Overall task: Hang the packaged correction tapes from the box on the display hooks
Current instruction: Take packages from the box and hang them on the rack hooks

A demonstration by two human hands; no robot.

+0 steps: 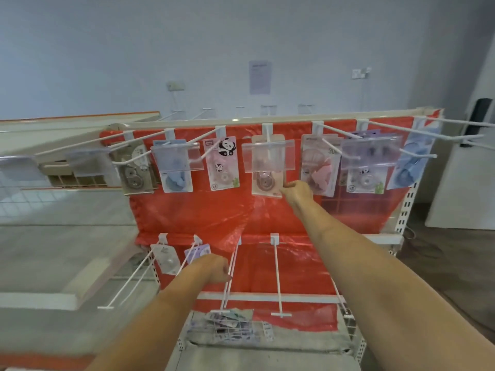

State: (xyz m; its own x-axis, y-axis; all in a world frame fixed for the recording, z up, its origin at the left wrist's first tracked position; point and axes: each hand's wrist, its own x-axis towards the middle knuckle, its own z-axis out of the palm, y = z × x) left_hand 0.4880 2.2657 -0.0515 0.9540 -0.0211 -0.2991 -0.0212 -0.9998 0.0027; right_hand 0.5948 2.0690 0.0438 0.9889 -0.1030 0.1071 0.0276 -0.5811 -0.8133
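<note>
Long white upper hooks with hanging packets crowd the top row; open red backboard lies between them and the lower hooks

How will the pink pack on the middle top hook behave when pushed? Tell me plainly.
The pink correction tape pack is a thin flat card on a single hook, so it will likely swing rather than resist. It looks light for its size, since the right hand handles it by one lower corner. The card is probably stiff, though its clear blister may be slick.
</note>
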